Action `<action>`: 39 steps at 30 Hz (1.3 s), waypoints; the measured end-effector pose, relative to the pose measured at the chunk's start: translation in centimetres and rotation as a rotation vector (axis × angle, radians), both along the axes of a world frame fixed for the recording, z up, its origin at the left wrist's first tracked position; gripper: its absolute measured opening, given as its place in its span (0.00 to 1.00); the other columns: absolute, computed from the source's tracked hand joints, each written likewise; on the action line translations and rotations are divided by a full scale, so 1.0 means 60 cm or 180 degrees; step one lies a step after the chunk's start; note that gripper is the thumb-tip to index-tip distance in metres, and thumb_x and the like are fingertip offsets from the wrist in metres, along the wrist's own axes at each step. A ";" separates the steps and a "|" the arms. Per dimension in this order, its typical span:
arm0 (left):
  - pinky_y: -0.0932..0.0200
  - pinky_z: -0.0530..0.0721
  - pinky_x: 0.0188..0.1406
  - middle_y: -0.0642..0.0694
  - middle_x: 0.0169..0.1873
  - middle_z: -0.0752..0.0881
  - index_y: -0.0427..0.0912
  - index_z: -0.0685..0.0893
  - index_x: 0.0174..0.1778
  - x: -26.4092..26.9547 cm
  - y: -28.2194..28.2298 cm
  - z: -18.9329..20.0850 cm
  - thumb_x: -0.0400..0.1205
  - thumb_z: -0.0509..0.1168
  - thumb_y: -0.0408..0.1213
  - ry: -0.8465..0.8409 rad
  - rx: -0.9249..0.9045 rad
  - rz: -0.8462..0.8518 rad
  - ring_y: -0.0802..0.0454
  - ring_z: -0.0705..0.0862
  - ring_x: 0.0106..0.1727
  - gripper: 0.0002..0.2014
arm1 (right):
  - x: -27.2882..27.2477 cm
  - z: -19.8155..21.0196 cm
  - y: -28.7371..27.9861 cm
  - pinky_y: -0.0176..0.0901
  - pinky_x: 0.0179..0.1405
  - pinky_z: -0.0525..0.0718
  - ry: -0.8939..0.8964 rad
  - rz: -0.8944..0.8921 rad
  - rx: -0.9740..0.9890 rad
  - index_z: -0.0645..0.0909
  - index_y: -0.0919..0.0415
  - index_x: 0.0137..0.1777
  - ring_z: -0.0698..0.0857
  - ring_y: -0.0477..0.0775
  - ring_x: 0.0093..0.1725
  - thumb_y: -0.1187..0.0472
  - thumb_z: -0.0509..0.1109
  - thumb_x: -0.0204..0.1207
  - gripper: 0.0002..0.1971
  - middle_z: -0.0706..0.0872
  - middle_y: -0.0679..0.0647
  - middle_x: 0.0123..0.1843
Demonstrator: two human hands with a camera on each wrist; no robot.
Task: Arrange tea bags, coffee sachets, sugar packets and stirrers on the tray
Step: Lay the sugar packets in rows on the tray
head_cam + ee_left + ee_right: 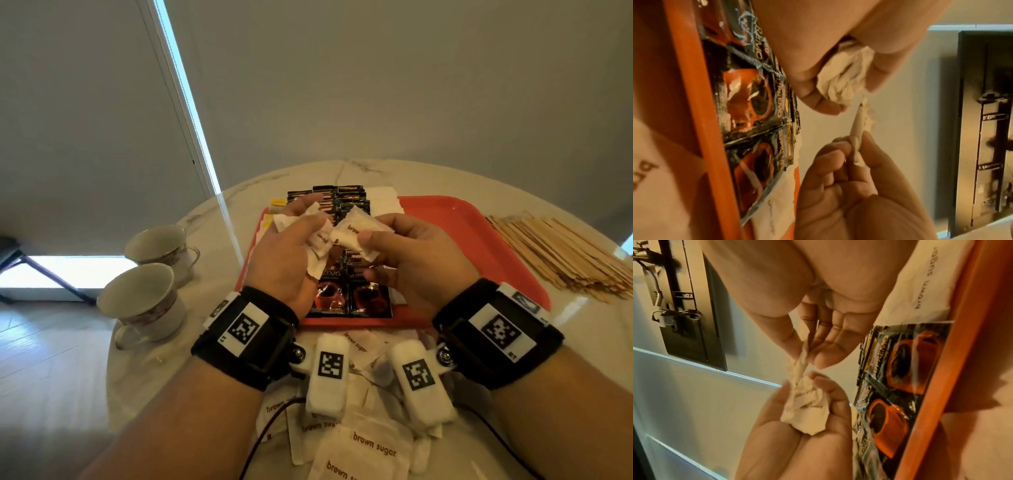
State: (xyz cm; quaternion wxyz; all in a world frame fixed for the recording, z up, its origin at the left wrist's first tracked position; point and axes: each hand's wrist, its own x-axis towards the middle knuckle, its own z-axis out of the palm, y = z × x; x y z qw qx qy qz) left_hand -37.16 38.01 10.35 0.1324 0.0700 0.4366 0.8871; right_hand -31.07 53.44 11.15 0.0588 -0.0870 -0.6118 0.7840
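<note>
Your left hand [291, 253] is curled round a small bundle of white sugar packets [317, 246], thumb and fingers closed on the crumpled paper; print on them is too creased to read. Your right hand [407, 260] pinches one white packet [354, 236] between thumb and fingertips — "brow…" legible on it in the head view, the rest hidden. Both hands are raised above the red tray [479, 240], the two loads touching at centre. On the tray below your hands: coffee sachets [351, 291], black with an orange cup graphic, lettered "SUPREMO"; more black sachets [342, 198] in rows toward 12 o'clock, with white packets [380, 202] just beside them at 1 o'clock. Yellow-tagged items [275, 205] at the tray's 10 o'clock corner, too small to identify. Loose packets printed "brown sugar" [373, 445] lie on the marble table [239, 205] at 6 o'clock, off the tray, beneath your wrists. Wooden stirrers [561, 253] piled on the table at 3 o'clock, off the tray. Two teacups [150, 274] at 9 o'clock — both on the table.
</note>
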 end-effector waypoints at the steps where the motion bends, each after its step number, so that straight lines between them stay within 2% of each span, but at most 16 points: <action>1: 0.51 0.91 0.43 0.40 0.49 0.92 0.44 0.87 0.59 0.005 0.002 0.002 0.81 0.72 0.30 0.0047 -0.0152 -0.0118 0.46 0.93 0.46 0.12 | 0.001 0.000 0.000 0.41 0.34 0.89 0.0046 0.0009 -0.0016 0.86 0.64 0.60 0.89 0.57 0.45 0.66 0.77 0.78 0.12 0.92 0.64 0.55; 3: 0.55 0.90 0.38 0.39 0.54 0.93 0.41 0.85 0.64 0.011 0.005 -0.003 0.74 0.77 0.34 0.0135 -0.0490 -0.0271 0.44 0.93 0.51 0.22 | 0.002 -0.002 -0.002 0.40 0.35 0.89 0.0124 0.0098 0.0006 0.86 0.65 0.62 0.90 0.56 0.44 0.63 0.77 0.77 0.14 0.93 0.63 0.54; 5: 0.55 0.89 0.39 0.37 0.60 0.92 0.41 0.83 0.69 0.012 0.005 -0.008 0.69 0.80 0.30 0.0172 -0.0660 -0.0294 0.41 0.92 0.56 0.30 | 0.002 -0.004 -0.004 0.40 0.36 0.90 0.0156 0.0167 0.0006 0.86 0.65 0.63 0.91 0.56 0.43 0.63 0.76 0.78 0.15 0.93 0.63 0.55; 7: 0.56 0.89 0.38 0.36 0.60 0.92 0.43 0.85 0.64 0.012 0.003 -0.009 0.69 0.79 0.27 0.0106 -0.0668 -0.0247 0.41 0.93 0.55 0.26 | 0.003 -0.005 -0.003 0.40 0.38 0.90 0.0191 0.0184 -0.0030 0.85 0.67 0.63 0.91 0.56 0.43 0.66 0.75 0.78 0.14 0.93 0.64 0.55; 10: 0.55 0.89 0.34 0.35 0.58 0.92 0.44 0.86 0.57 0.010 0.000 -0.005 0.80 0.73 0.21 -0.0094 -0.0614 -0.0136 0.42 0.93 0.50 0.16 | 0.005 -0.004 0.000 0.40 0.40 0.91 0.0229 0.0215 0.0048 0.84 0.68 0.63 0.92 0.55 0.44 0.70 0.76 0.75 0.17 0.92 0.64 0.55; 13: 0.57 0.88 0.29 0.38 0.49 0.94 0.43 0.86 0.52 0.010 -0.002 -0.002 0.84 0.72 0.27 -0.0222 -0.0667 -0.0039 0.45 0.94 0.44 0.07 | 0.007 -0.003 0.001 0.41 0.42 0.92 0.0207 0.0222 0.0442 0.84 0.67 0.63 0.91 0.56 0.44 0.75 0.77 0.73 0.18 0.92 0.65 0.54; 15: 0.57 0.88 0.28 0.39 0.47 0.94 0.43 0.86 0.51 0.010 -0.002 -0.002 0.85 0.73 0.31 -0.0221 -0.0719 -0.0009 0.45 0.95 0.43 0.04 | 0.008 -0.004 0.002 0.40 0.40 0.91 0.0178 0.0234 0.0799 0.85 0.64 0.62 0.92 0.54 0.44 0.75 0.78 0.74 0.17 0.93 0.60 0.51; 17: 0.57 0.89 0.29 0.40 0.45 0.94 0.43 0.85 0.50 0.011 -0.001 0.000 0.85 0.73 0.31 -0.0231 -0.0714 0.0035 0.45 0.95 0.42 0.04 | 0.009 -0.002 0.006 0.39 0.38 0.90 0.0122 0.0186 0.1068 0.86 0.61 0.59 0.92 0.52 0.44 0.73 0.78 0.74 0.15 0.94 0.56 0.48; 19: 0.56 0.90 0.31 0.41 0.44 0.95 0.43 0.84 0.51 0.013 -0.001 0.000 0.84 0.74 0.32 -0.0164 -0.0748 0.0054 0.45 0.95 0.43 0.05 | 0.009 0.003 0.011 0.42 0.38 0.89 0.0068 0.0102 0.1119 0.87 0.59 0.55 0.92 0.52 0.43 0.72 0.78 0.75 0.12 0.94 0.55 0.47; 23: 0.55 0.91 0.33 0.41 0.44 0.95 0.41 0.84 0.55 0.018 0.002 0.001 0.84 0.74 0.33 -0.0023 -0.0845 -0.0034 0.45 0.95 0.44 0.07 | 0.012 0.019 0.019 0.43 0.37 0.89 0.0000 -0.0052 0.0944 0.89 0.62 0.50 0.90 0.51 0.38 0.68 0.76 0.78 0.03 0.93 0.58 0.44; 28: 0.55 0.89 0.29 0.44 0.39 0.90 0.43 0.87 0.50 0.016 0.001 0.001 0.85 0.74 0.32 -0.0178 -0.0881 -0.0065 0.49 0.91 0.38 0.02 | 0.021 0.011 0.051 0.40 0.30 0.83 -0.0486 -0.0404 0.0820 0.89 0.65 0.51 0.83 0.46 0.29 0.72 0.72 0.79 0.05 0.90 0.56 0.37; 31: 0.55 0.88 0.28 0.43 0.38 0.88 0.41 0.87 0.53 0.012 -0.001 0.002 0.84 0.73 0.28 -0.0263 -0.0822 -0.0045 0.50 0.91 0.35 0.05 | 0.033 -0.004 0.072 0.43 0.27 0.77 -0.0886 -0.0709 0.0753 0.88 0.68 0.46 0.77 0.49 0.26 0.75 0.71 0.77 0.06 0.84 0.58 0.33; 34: 0.56 0.88 0.27 0.43 0.38 0.89 0.41 0.88 0.51 0.012 -0.002 0.004 0.83 0.72 0.26 -0.0341 -0.0792 -0.0019 0.50 0.91 0.35 0.05 | 0.041 -0.011 0.082 0.45 0.27 0.75 -0.1158 -0.0856 0.1028 0.88 0.69 0.44 0.74 0.52 0.26 0.74 0.73 0.74 0.04 0.82 0.60 0.34; 39: 0.56 0.88 0.28 0.43 0.37 0.89 0.41 0.89 0.46 0.010 -0.005 0.005 0.83 0.71 0.25 -0.0394 -0.0770 -0.0046 0.49 0.90 0.35 0.07 | 0.038 -0.017 0.087 0.45 0.28 0.74 -0.1226 -0.0730 0.1305 0.88 0.70 0.46 0.73 0.53 0.25 0.75 0.71 0.73 0.06 0.83 0.67 0.38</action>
